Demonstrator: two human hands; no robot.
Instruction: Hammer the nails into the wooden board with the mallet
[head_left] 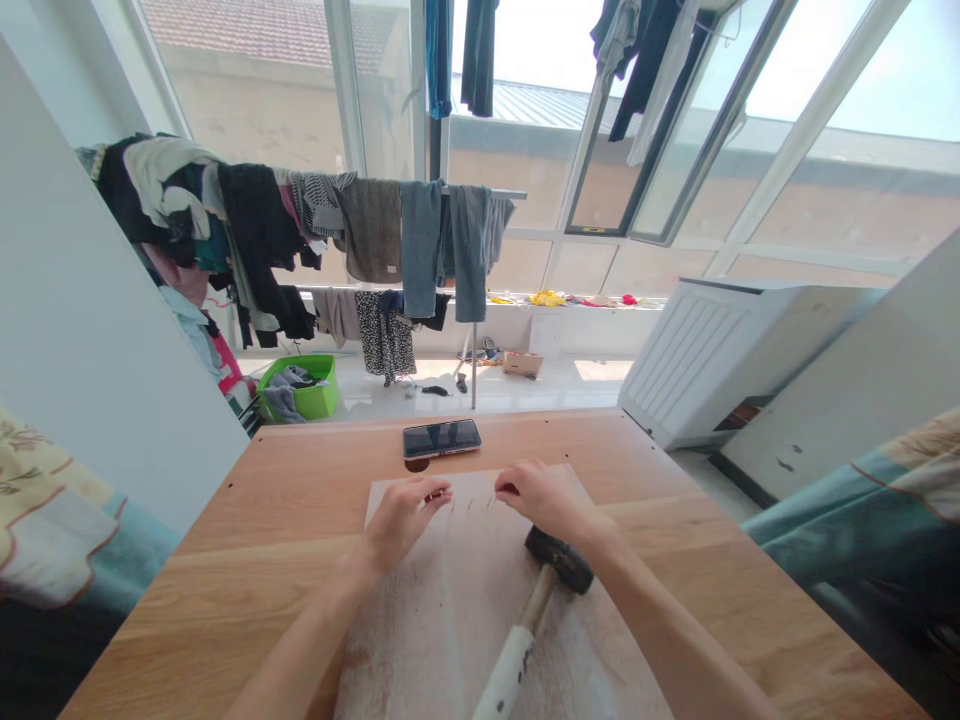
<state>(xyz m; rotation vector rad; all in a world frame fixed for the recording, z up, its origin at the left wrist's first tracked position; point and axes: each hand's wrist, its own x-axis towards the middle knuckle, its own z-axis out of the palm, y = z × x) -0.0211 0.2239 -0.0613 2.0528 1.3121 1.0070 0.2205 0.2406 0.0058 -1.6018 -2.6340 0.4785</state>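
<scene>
A pale wooden board (420,620) lies on the wooden table, with a few thin nails (470,503) standing in a short row near its far end. My left hand (401,515) is at the left end of this row, fingertips pinched together; small slim things seem to show between them, too small to name. At the row's right end is my right hand (544,500), its fingers curled closed and their tips mostly hidden. Below my right wrist rests a hammer (536,600) with a black head and white-wrapped handle, lying on the board with nobody holding it.
Beyond the board, a phone (442,438) lies on the table (285,510) beside a dark round spot. Past the far edge stand a laundry-covered drying rack (499,194), a green basket (322,400) and a white ribbed cabinet (675,350). Curtains hang at both sides.
</scene>
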